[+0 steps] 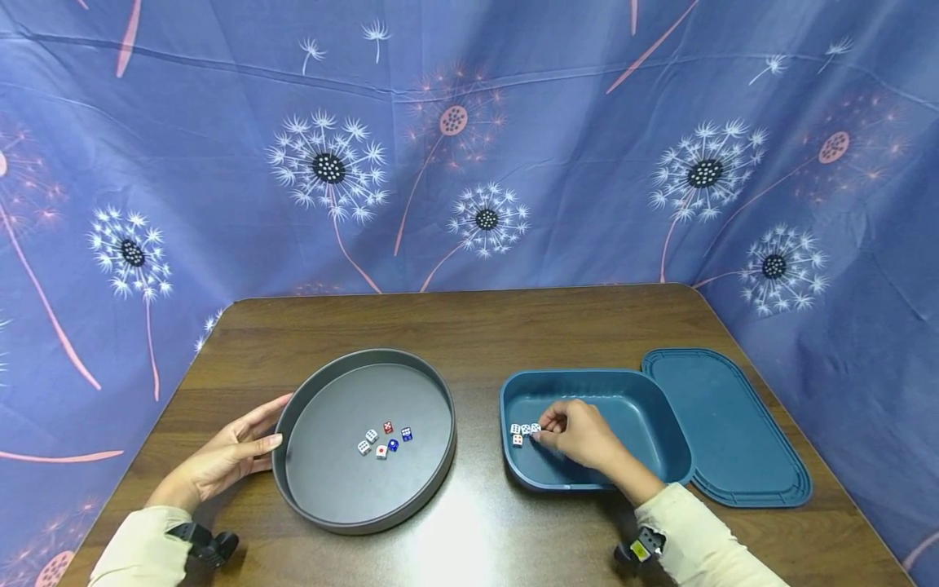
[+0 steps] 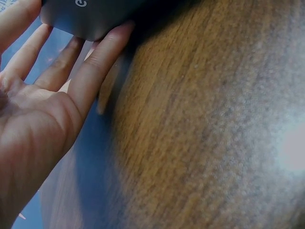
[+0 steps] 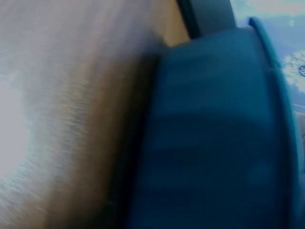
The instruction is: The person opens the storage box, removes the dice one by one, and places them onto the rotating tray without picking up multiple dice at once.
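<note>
My left hand (image 1: 223, 456) lies against the left outer wall of a round dark grey tray (image 1: 367, 497), its fingers mostly straight. The left wrist view shows those fingers touching the tray's side (image 2: 90, 16). Inside the tray sit a red die (image 1: 388, 427), two blue dice, one of them (image 1: 407, 434) at the right, and several white dice, including one with a red pip (image 1: 381, 452). My right hand (image 1: 579, 434) reaches into a blue rectangular container (image 1: 623, 383), thumb and forefinger pinching a white die (image 1: 535, 427) beside other white dice (image 1: 517, 430) near its left wall. The right wrist view is blurred and hides this hand.
A flat blue lid (image 1: 741, 432) lies right of the container, against its edge. Both vessels stand on a brown wooden table (image 1: 469, 326). A blue curtain with dandelion print (image 1: 557, 122) hangs behind and at the sides.
</note>
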Motion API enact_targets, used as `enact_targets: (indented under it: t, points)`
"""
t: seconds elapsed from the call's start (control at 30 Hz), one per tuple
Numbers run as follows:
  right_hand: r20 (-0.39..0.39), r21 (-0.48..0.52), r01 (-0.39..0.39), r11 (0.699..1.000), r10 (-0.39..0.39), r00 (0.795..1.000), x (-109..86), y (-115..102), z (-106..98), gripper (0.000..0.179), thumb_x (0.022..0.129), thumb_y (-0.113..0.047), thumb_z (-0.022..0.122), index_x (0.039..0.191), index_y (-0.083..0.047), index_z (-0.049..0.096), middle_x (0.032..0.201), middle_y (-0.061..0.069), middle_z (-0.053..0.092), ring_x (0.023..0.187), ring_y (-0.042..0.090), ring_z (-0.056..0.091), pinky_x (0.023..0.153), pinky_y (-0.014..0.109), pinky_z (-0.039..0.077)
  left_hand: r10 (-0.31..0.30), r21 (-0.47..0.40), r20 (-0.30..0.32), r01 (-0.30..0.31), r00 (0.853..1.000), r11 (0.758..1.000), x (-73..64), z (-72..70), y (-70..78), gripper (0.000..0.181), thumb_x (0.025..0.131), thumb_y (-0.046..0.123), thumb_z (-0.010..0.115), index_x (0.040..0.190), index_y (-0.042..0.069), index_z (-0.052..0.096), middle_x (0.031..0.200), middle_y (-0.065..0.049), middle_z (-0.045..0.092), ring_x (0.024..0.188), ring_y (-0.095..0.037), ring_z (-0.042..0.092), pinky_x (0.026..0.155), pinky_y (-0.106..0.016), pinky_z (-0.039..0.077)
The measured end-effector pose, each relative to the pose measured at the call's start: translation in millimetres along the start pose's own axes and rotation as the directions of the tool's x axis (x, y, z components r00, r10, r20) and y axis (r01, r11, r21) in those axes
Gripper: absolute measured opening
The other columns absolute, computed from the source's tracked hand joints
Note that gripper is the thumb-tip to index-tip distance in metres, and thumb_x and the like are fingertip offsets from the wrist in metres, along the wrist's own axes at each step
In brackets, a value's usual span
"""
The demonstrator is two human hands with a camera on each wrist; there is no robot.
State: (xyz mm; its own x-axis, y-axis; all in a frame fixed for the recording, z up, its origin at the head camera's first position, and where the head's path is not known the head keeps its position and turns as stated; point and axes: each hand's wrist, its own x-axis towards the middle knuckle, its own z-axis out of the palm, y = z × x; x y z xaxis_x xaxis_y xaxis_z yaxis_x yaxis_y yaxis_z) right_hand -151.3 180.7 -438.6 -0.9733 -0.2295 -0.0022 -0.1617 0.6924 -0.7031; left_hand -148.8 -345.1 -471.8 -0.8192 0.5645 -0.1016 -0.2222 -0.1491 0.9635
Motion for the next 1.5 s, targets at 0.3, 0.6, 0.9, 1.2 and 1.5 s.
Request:
enact_targets:
  t: [0.3,0.6,0.9,1.2,1.5]
  points:
    - [-0.036,0.004,0.029,1.000,-0.029,0.999,11.5,-31,-17,0.011,0.079,-0.016,0.077,0.081,-0.009,0.069,0.072,-0.004,0.062,0.066,0.009,0.055,0.060,0.023,0.045,0.002,-0.010,0.000,-0.002,1.000,1.000,-0.7,0.7,1.7,0.064,0.099,-0.006,0.039,0.154,0.017,0.019,0.140,0.021,0.045,0.123,-0.009,0.052,0.093,-0.039,0.049]
    - [-0.039,0.047,0.129,0.990,-0.128,0.991,31.2,-85,-5,0.011,0.080,-0.017,0.077,0.082,-0.010,0.070,0.072,-0.004,0.063,0.066,0.009,0.056,0.060,0.024,0.046,-0.002,-0.007,-0.005,0.002,1.000,1.000,-1.2,-0.1,1.0,0.064,0.099,-0.006,0.039,0.155,0.017,0.018,0.140,0.020,0.045,0.123,-0.010,0.052,0.093,-0.039,0.049]
    - [-0.054,0.062,0.209,0.976,-0.206,0.977,53.9,-120,31,0.010,0.081,-0.018,0.077,0.081,-0.011,0.070,0.072,-0.004,0.064,0.064,0.005,0.056,0.058,0.021,0.047,0.010,-0.019,0.007,-0.010,1.000,1.000,-0.3,1.8,2.3,0.064,0.099,-0.007,0.038,0.155,0.015,0.015,0.141,0.018,0.046,0.124,-0.010,0.051,0.093,-0.040,0.049]
    - [-0.077,0.062,0.234,0.970,-0.229,0.970,60.8,-142,68,0.012,0.079,-0.019,0.077,0.081,-0.010,0.071,0.077,-0.001,0.065,0.069,0.010,0.057,0.063,0.018,0.044,0.008,-0.008,0.020,-0.008,1.000,1.000,0.6,2.1,1.0,0.064,0.099,-0.006,0.037,0.155,0.014,0.013,0.143,0.020,0.043,0.125,-0.011,0.050,0.094,-0.039,0.048]
    - [-0.113,-0.007,0.215,0.977,-0.214,0.970,65.3,-142,103,0.012,0.079,-0.022,0.078,0.081,-0.012,0.071,0.076,-0.002,0.064,0.070,0.007,0.053,0.066,0.021,0.041,0.000,-0.002,-0.002,0.000,1.000,1.000,-1.0,2.0,0.7,0.063,0.099,-0.005,0.038,0.155,0.015,0.015,0.141,0.020,0.044,0.123,-0.013,0.053,0.094,-0.039,0.049]
